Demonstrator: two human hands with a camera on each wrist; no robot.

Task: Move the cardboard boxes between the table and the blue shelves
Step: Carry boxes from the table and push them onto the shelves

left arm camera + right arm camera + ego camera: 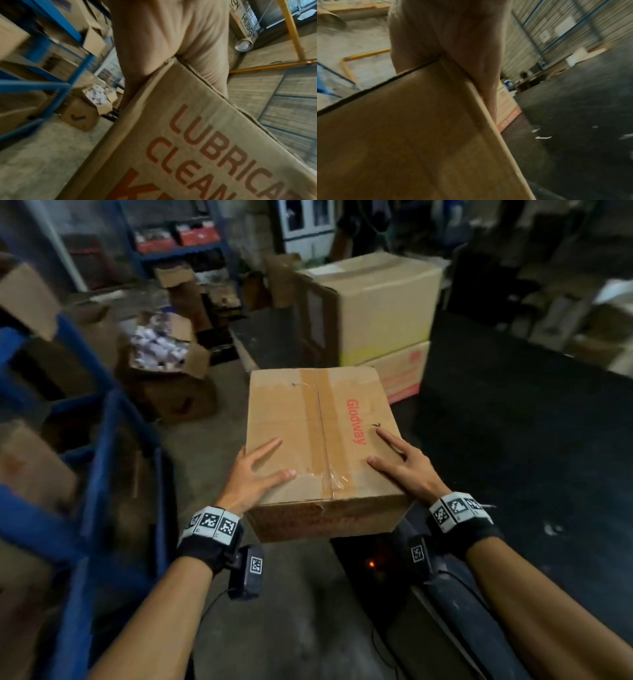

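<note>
A taped cardboard box printed "Glodway" hangs in the air in front of me, above the concrete floor. My left hand grips its near left corner, with thumb and one finger spread on the top. My right hand grips the near right corner the same way. The other fingers of both hands are hidden down the sides. In the left wrist view the palm presses on the box, whose side reads "LUBRICA… CLEAN…". In the right wrist view the hand wraps the box's corner.
Blue shelves holding cardboard boxes stand close on my left. On the floor ahead left sits an open box of white items. Two large stacked boxes stand straight ahead. A dark flat surface spreads to the right.
</note>
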